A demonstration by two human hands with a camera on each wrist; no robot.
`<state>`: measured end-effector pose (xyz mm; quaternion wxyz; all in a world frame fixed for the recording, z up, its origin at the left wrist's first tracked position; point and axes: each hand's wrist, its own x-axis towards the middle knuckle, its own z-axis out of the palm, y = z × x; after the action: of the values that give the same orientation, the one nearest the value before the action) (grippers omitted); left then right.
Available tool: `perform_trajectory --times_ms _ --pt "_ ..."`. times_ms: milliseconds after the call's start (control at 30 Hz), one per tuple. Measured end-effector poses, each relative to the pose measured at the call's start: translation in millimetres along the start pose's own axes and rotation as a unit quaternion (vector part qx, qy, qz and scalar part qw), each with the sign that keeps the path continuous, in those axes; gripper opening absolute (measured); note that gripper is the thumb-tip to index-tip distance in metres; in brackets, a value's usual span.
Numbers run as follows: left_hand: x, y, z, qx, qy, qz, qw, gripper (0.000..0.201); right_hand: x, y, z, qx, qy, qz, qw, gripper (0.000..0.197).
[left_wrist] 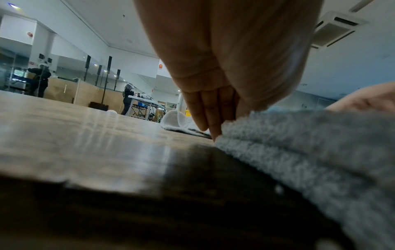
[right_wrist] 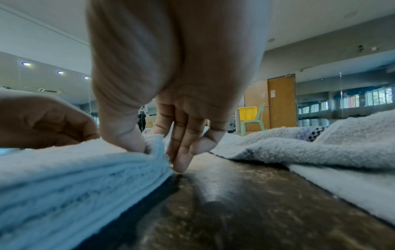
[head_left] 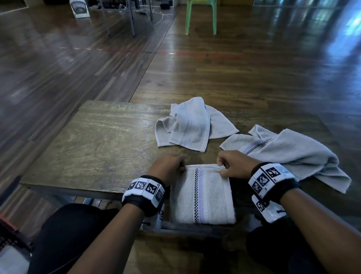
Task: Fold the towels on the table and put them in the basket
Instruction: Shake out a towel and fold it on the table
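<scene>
A folded grey towel (head_left: 202, 196) with a checkered stripe lies at the table's near edge, several layers thick. My left hand (head_left: 170, 166) pinches its far left corner (left_wrist: 226, 130). My right hand (head_left: 232, 164) pinches the far right corner (right_wrist: 153, 148) between thumb and fingers. Two crumpled grey towels lie beyond: one (head_left: 190, 125) in the middle of the table, one (head_left: 291, 152) at the right. A dark basket (head_left: 5, 241) holding a pale folded towel stands on the floor at my lower left.
The wooden table (head_left: 94, 143) has bare surface on its left half. A green chair (head_left: 202, 9) carrying a yellow basket (right_wrist: 248, 113) stands far off on the wooden floor. My knees are under the table's near edge.
</scene>
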<state>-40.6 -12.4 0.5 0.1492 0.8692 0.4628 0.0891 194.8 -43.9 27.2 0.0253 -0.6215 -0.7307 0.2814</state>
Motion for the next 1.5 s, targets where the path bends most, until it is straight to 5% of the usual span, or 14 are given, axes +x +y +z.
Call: perform_trajectory --times_ms 567,833,1067,1500 --pt "-4 0 3 -0.012 0.043 -0.003 0.999 0.010 -4 3 -7 0.046 0.029 0.037 0.998 0.022" --pt "-5 1 5 -0.017 0.035 -0.017 0.999 0.009 -7 2 -12 0.002 0.048 -0.030 0.998 0.010" --pt "-7 -1 6 -0.020 0.036 -0.015 0.999 0.011 -4 9 -8 0.021 0.057 -0.020 0.998 0.006" --pt "-2 3 14 -0.010 0.047 -0.005 0.999 0.013 -2 6 -5 0.023 0.086 -0.015 0.996 0.024"
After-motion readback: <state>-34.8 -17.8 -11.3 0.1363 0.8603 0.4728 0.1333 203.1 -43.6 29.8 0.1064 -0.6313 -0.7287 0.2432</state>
